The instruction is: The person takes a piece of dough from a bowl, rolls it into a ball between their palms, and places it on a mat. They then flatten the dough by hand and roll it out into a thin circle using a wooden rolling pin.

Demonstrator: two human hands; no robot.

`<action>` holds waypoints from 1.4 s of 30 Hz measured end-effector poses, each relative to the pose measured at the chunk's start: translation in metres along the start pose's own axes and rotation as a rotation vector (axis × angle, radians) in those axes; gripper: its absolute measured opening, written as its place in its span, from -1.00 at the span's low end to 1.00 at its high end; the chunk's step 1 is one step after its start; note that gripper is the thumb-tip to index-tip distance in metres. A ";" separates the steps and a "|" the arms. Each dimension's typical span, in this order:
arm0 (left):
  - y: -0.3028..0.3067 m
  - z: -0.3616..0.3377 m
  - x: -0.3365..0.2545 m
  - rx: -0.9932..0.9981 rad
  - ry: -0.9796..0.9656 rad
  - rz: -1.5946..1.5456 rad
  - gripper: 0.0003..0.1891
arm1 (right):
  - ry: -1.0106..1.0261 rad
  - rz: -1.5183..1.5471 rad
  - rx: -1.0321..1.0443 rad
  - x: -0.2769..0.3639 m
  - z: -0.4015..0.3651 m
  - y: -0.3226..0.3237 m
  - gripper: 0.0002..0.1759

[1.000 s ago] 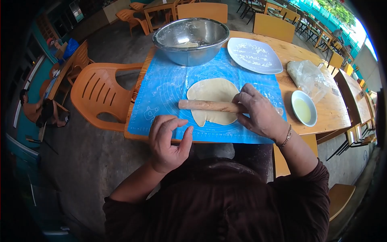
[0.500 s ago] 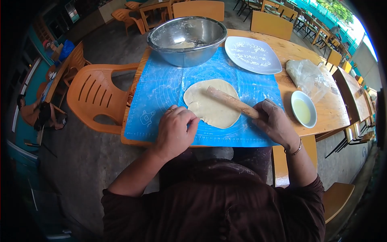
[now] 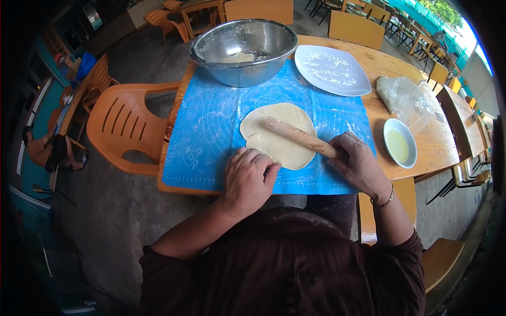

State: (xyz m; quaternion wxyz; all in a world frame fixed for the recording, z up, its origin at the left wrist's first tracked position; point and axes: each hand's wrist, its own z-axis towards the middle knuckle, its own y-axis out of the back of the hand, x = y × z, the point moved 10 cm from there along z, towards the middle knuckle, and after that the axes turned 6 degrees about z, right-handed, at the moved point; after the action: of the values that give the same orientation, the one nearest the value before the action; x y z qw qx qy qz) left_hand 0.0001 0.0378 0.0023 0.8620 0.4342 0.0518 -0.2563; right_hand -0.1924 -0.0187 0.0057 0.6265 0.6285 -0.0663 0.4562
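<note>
A flat, rounded sheet of dough (image 3: pixel 291 150) lies on the blue pastry mat (image 3: pixel 205 124), with a small fold at its left edge. My right hand (image 3: pixel 353 160) is closed round the near end of a wooden rolling pin (image 3: pixel 298 136), which slants across the dough to its upper left. At the lower left rim of the dough, my left hand (image 3: pixel 249 179) is closed, thumb and bent fingers together on the dough's edge. The fingertips there are partly hidden.
A steel bowl (image 3: pixel 245 73) holding some dough stands at the back. Beside it is a white plate (image 3: pixel 332 87) dusted with flour. To the right lie a plastic bag (image 3: pixel 403 97) and a small bowl of yellowish liquid (image 3: pixel 399 145). An orange chair (image 3: pixel 124 124) stands left.
My left hand has moved right and slightly down along the dough's lower edge. The rolling pin has shifted slightly left and down with my right hand still on it.
</note>
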 end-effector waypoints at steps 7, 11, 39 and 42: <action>0.020 0.003 0.030 0.210 0.092 -0.273 -0.88 | 0.002 0.057 0.008 0.010 0.000 0.000 -0.70; 0.030 0.018 0.018 0.164 -0.176 -0.083 -0.77 | -0.018 0.064 0.022 0.010 0.004 -0.005 -0.70; 0.040 0.016 0.029 0.249 -0.216 0.040 -0.50 | 0.286 -0.228 0.088 0.075 0.001 -0.077 -0.56; 0.004 0.003 0.050 0.461 -0.143 -0.019 -0.28 | 0.307 -0.333 0.099 0.080 0.004 -0.082 -0.54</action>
State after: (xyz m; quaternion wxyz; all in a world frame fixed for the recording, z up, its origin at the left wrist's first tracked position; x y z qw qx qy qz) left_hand 0.0450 0.0174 -0.0087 0.7391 0.5997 -0.0652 -0.2998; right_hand -0.0908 0.0341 -0.0008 0.6644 0.5838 0.1569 0.4395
